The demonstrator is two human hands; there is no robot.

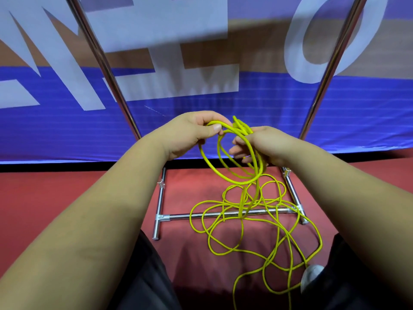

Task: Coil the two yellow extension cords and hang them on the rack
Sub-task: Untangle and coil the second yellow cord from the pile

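- Step in hand: coiling. I judge it partly done; a few loops are gathered and much of the yellow cord is uncoiled.
- Left hand (192,134): thumb and forefinger are pressed together on one strand at the top of a loop, and the other fingers curl behind it.
- Right hand (262,144): fingers are curled round the coil (242,129), clamping the gathered loops where they bunch together. The loops hang below both hands in rough rings.
- Location of the task's thing: the coil is held in the air in front of me, between the two uprights of the rack (190,216). From it strands drop to the loose heap (241,206), which sprawls on the red floor (67,198) and lies across the rack's low crossbar.
- I cannot tell whether the heap is one cord or both; no plug or socket end is visible.
- Nothing hangs on the visible part of the rack; its top rail is out of view.
- Next move, in my judgement: the left hand should draw up a fresh length from the heap, form a ring matching the others and lay it into the right hand's grip.
- Requirement: the right hand must open only enough to admit the new loop, or the gathered rings will slip.
- Risk noted: the heap's strands overlap and cross the crossbar, so a pull may snag or tighten a tangle.
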